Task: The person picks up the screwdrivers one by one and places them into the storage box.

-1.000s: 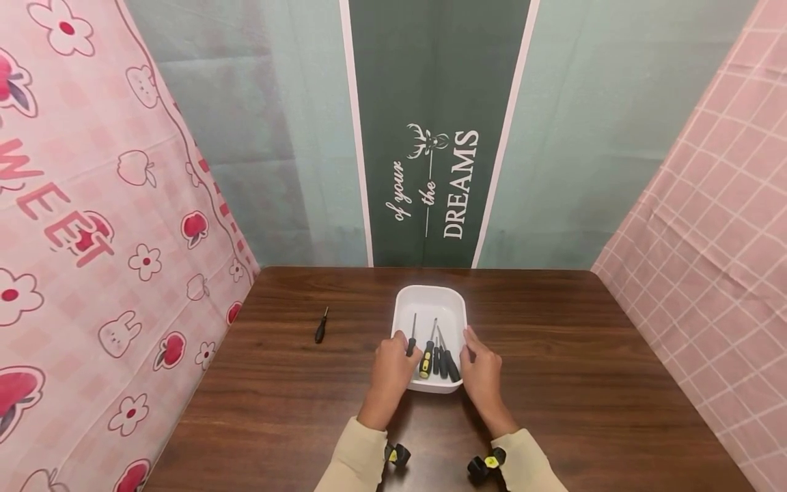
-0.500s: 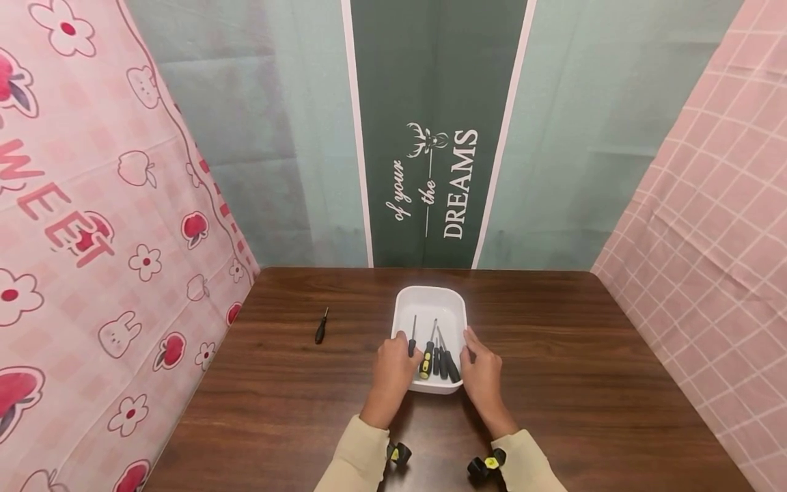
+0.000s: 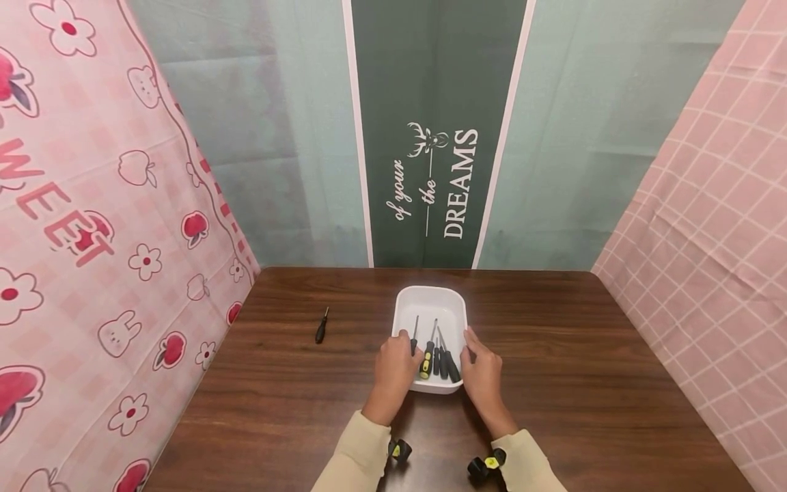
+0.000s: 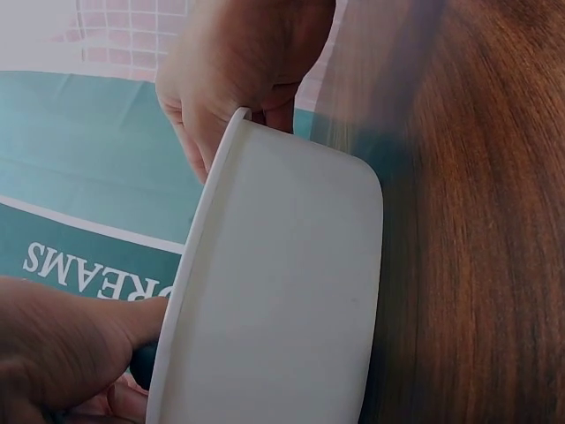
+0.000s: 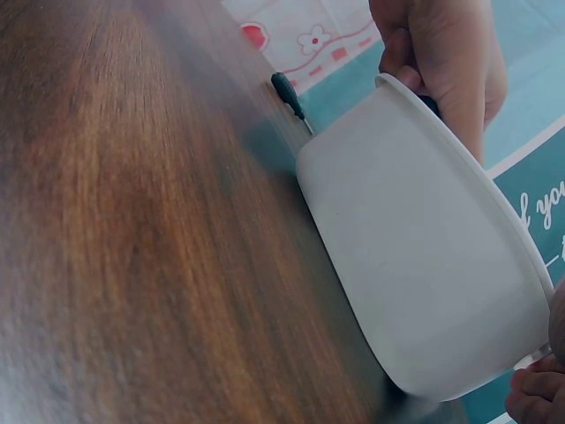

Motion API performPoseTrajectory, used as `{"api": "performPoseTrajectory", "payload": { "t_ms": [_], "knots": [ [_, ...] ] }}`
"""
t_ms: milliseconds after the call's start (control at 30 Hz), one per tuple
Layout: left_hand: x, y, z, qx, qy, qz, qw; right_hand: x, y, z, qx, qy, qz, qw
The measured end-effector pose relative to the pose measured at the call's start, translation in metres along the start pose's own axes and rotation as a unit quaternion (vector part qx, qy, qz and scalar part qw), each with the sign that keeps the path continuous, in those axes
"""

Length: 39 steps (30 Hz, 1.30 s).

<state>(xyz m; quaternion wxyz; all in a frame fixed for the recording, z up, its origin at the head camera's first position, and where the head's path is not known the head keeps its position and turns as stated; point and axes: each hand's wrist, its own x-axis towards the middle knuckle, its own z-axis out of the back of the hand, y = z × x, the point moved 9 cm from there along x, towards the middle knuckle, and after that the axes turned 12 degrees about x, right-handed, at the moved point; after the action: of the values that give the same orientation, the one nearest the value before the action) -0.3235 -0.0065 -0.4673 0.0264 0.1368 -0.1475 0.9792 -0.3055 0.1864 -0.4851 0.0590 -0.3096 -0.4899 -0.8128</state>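
A white plastic tray (image 3: 430, 301) rests on the wooden table, with several screwdrivers lying side by side in its near right part; one has a yellow-and-black handle (image 3: 426, 365). Over the tray's left rim, my left hand (image 3: 395, 365) pinches a thin-shafted screwdriver (image 3: 415, 342), its shaft pointing away from me. In the left wrist view its dark handle (image 4: 143, 364) shows beside the thumb, partly hidden. My right hand (image 3: 482, 372) grips the tray's right wall, fingertips along the rim.
Another black-handled screwdriver (image 3: 321, 329) lies on the table (image 3: 277, 383), left of the tray. Cloth hangings stand behind the table's far edge and along both sides. Each wrist carries a black camera mount.
My left hand has shifted slightly rightward, and the screwdriver in it has moved a little with it, its handle more covered. My right hand and the tray have stayed put.
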Motion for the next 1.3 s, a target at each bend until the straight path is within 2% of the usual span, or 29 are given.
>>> {"api": "performPoseTrajectory", "payload": {
  "t_ms": [167,600,800,1000,1300],
  "knots": [
    [0.001,-0.001,-0.002,0.007,0.010,0.001,0.9999,0.000,0.000,0.000,-0.001,0.003,-0.002,1.000],
    [0.005,-0.006,-0.004,0.013,0.002,-0.002,0.9999,0.000,0.000,-0.001,0.003,0.002,0.004,1.000],
    [0.005,-0.009,-0.008,0.012,0.017,-0.003,0.9998,0.000,-0.001,-0.001,0.002,0.002,0.006,1.000],
    [0.006,-0.011,-0.009,0.011,0.019,-0.005,0.9997,0.000,0.000,-0.001,-0.001,-0.001,0.010,1.000],
    [0.007,-0.011,-0.018,0.022,0.022,0.001,0.9995,0.000,0.000,-0.001,0.002,0.002,-0.008,1.000]
  ]
}}
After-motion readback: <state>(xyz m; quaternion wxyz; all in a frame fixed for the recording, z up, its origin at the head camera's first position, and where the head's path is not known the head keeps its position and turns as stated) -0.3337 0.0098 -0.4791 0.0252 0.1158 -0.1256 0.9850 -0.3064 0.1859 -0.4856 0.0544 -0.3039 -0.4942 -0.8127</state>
